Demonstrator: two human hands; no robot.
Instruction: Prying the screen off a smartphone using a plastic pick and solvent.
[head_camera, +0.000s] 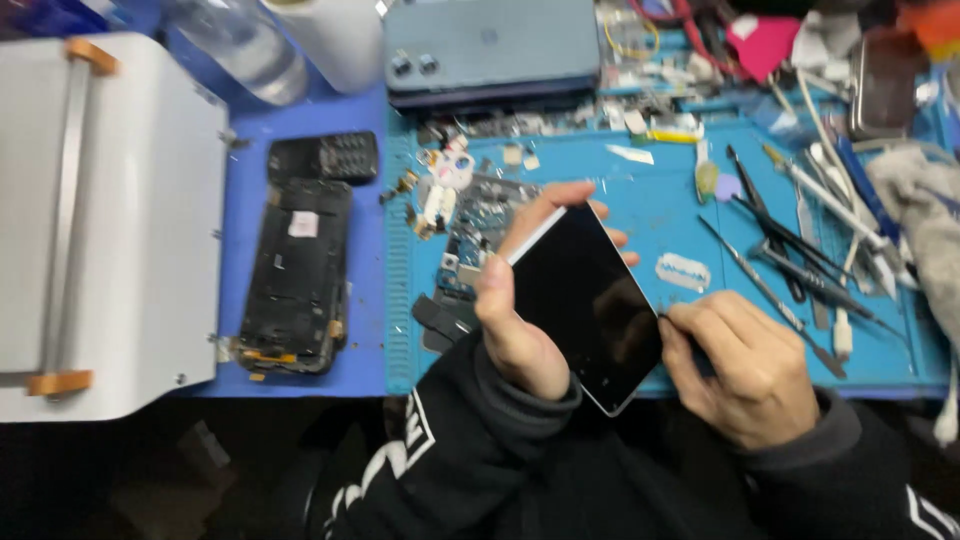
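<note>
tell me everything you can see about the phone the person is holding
The phone is a slim slab with a dark, glossy, unlit screen and a pale silvery rim, screen up and tilted diagonally above the blue work mat. The left hand grips its left long edge, fingers wrapped behind. The right hand touches its right edge, pinching something small and dark there. Its lower corner overhangs the mat's near edge.

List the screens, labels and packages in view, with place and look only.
Phone: held in left hand, right hand at its edge; dark blank screen, pale rim.
Opened phone: blue mat, left; black, small white label.
Keypad phone: above it; black.
Blue-grey device: top centre, back up.
</note>
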